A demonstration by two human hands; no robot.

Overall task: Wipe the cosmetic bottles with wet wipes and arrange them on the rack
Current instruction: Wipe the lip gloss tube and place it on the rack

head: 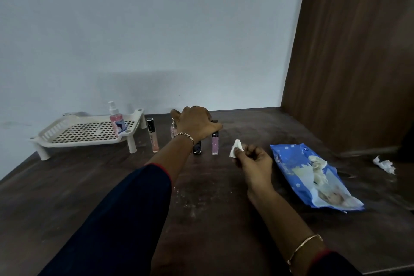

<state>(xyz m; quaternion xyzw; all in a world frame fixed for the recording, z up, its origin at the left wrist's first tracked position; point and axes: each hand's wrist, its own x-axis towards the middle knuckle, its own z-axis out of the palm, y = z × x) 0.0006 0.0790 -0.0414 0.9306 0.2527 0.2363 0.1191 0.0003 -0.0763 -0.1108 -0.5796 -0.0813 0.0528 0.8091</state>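
Reaching across the cluster of upright bottles, the person's left hand (pixel 197 122) hangs over the caps of the dark bottle (pixel 197 149) and the lilac glitter tube (pixel 215 144). Its back is to the camera, so its fingers are hidden and it cannot be told whether they grip a cap or only curl above it. The right hand (pixel 255 161) sits nearer the body, its fingers pinching a small folded wet wipe (pixel 235 151). The likeliest slip is a knock: these bottles are tall, narrow and close together, and the wrist with its bracelet (pixel 186 135) lies just over the dark bottle. A careless lift or sideways pull could topple it into the small pink pump bottle (pixel 173 130) or the black-capped tube (pixel 152 135) beside it. Lifting by the cap alone could also loosen it or let the body swing. The wipe looks small and already bunched, so damp fingers on smooth plastic or glass may slide. The rack (pixel 89 139) stands to the left on the desk (pixel 67 186) and holds only the pink spray bottle (pixel 116 121). Slim tubes may wobble on its perforated floor.
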